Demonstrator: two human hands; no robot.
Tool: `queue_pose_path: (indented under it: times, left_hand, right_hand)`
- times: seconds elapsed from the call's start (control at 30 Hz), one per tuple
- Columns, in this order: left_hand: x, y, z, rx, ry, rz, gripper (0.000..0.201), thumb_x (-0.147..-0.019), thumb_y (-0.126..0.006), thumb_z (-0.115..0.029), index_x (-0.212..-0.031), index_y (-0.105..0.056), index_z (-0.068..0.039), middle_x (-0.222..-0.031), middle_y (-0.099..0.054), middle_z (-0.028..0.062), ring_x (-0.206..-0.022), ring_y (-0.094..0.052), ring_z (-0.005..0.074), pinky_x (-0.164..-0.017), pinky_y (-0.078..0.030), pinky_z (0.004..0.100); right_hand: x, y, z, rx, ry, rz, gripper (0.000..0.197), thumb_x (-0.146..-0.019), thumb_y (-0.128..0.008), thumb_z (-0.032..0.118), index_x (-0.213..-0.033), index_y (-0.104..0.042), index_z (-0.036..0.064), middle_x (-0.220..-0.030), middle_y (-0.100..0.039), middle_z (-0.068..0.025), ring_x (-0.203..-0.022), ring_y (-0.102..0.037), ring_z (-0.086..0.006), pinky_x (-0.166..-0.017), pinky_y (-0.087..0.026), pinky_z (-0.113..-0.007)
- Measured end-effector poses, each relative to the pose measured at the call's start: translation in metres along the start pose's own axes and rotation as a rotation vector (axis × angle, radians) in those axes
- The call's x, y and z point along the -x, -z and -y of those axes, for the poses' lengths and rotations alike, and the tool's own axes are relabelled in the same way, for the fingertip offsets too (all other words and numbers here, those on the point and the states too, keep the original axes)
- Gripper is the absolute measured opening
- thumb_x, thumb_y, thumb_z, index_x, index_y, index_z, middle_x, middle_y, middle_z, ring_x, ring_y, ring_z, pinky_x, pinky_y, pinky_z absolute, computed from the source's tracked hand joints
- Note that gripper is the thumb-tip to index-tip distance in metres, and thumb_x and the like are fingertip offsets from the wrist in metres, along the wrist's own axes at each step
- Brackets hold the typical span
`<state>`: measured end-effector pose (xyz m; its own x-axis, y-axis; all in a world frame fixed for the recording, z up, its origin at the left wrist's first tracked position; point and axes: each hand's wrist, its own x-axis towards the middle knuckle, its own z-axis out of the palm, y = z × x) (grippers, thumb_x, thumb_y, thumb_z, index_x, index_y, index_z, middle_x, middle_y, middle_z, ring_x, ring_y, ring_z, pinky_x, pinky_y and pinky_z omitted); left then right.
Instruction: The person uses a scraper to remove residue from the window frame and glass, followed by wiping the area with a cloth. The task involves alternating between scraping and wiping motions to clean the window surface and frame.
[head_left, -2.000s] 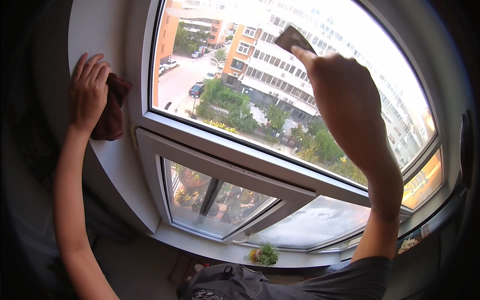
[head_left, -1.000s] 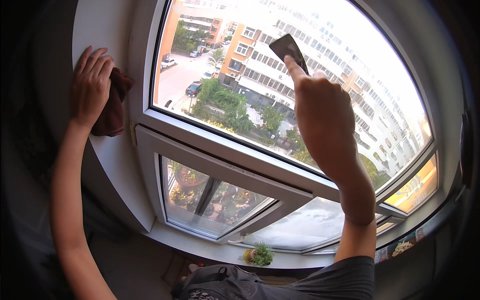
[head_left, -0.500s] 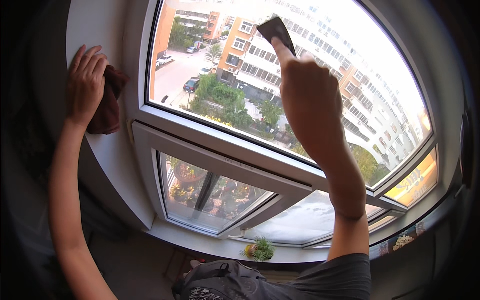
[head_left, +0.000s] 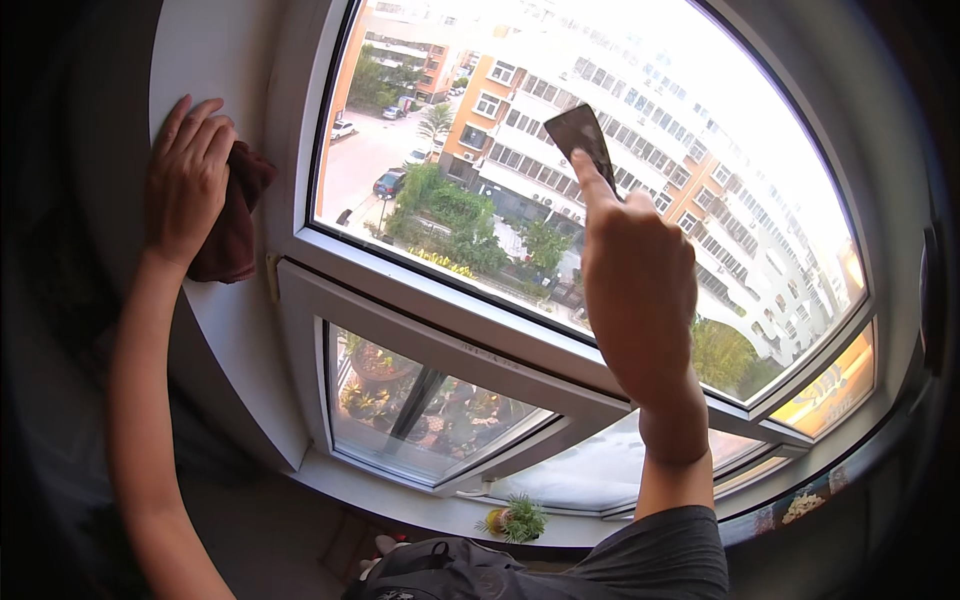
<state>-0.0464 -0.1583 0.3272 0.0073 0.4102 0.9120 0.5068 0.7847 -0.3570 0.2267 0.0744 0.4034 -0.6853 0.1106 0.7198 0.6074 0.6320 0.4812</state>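
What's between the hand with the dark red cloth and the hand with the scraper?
In the head view, the white window frame and a stretch of glass lie between the left hand on the cloth and the right hand holding the scraper.

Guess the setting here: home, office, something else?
Probably a flat high up in a residential block. The white-framed window looks down on apartment buildings, a street with parked cars and a garden. The right hand holds a dark scraper to the glass; the left hand presses a dark red cloth on the wall.

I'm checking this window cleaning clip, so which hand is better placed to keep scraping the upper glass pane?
Right. The right hand already presses the small dark flat scraper against the pane, while the left hand holds a dark red cloth on the white wall.
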Motion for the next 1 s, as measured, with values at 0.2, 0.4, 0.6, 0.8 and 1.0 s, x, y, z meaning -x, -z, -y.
queue_pose_path:
  times: [0.2, 0.4, 0.6, 0.8, 1.0]
  left_hand:
    - [-0.005, -0.002, -0.003, 0.008, -0.019, -0.02, 0.011, -0.081, -0.057, 0.0, -0.092, -0.058, -0.004, -0.099, -0.061, 0.0051, -0.116, -0.054, 0.0199, -0.112, -0.033, 0.0374]
    - [-0.001, 0.0, 0.0, -0.006, -0.008, 0.009, 0.013, -0.08, -0.058, 0.0, -0.093, -0.058, -0.004, -0.1, -0.062, 0.005, -0.117, -0.054, 0.02, -0.113, -0.032, 0.0377]
    - [-0.002, 0.001, 0.001, 0.003, -0.015, 0.014, 0.014, -0.08, -0.058, 0.001, -0.093, -0.058, -0.004, -0.101, -0.062, 0.0055, -0.116, -0.054, 0.0206, -0.112, -0.033, 0.0382]
    - [-0.002, 0.001, 0.0, 0.019, -0.024, 0.007, 0.015, -0.08, -0.058, 0.001, -0.094, -0.059, -0.003, -0.101, -0.061, 0.0063, -0.116, -0.054, 0.0211, -0.112, -0.034, 0.0385]
    - [-0.002, -0.001, 0.0, 0.01, -0.018, -0.006, 0.017, -0.08, -0.059, 0.001, -0.096, -0.059, -0.003, -0.103, -0.061, 0.0066, -0.116, -0.054, 0.0208, -0.113, -0.033, 0.0379]
  right_hand:
    - [-0.032, 0.006, 0.005, -0.081, 0.122, -0.122, 0.021, -0.089, -0.058, 0.006, -0.108, -0.065, 0.0032, -0.07, -0.066, -0.0135, -0.062, -0.07, -0.0202, -0.047, -0.055, -0.027]
    - [-0.018, 0.009, -0.01, -0.048, 0.199, -0.061, 0.035, -0.089, -0.053, 0.0, -0.122, -0.062, 0.0066, -0.069, -0.065, -0.0164, -0.058, -0.067, -0.0227, -0.051, -0.054, -0.034]
    - [-0.027, 0.028, -0.021, -0.069, 0.295, 0.036, 0.013, -0.09, -0.054, 0.004, -0.092, -0.065, -0.0035, -0.066, -0.065, -0.0144, -0.065, -0.07, -0.0239, -0.052, -0.055, -0.03]
    - [-0.03, 0.024, -0.031, -0.12, 0.411, -0.11, 0.016, -0.091, -0.052, 0.006, -0.09, -0.065, -0.0022, -0.068, -0.065, -0.0169, -0.066, -0.069, -0.029, -0.061, -0.057, -0.035]
    - [-0.036, 0.023, -0.037, -0.124, 0.466, -0.141, 0.009, -0.084, -0.055, 0.006, -0.087, -0.062, -0.0011, -0.069, -0.063, -0.0159, -0.071, -0.067, -0.0292, -0.067, -0.054, -0.039]
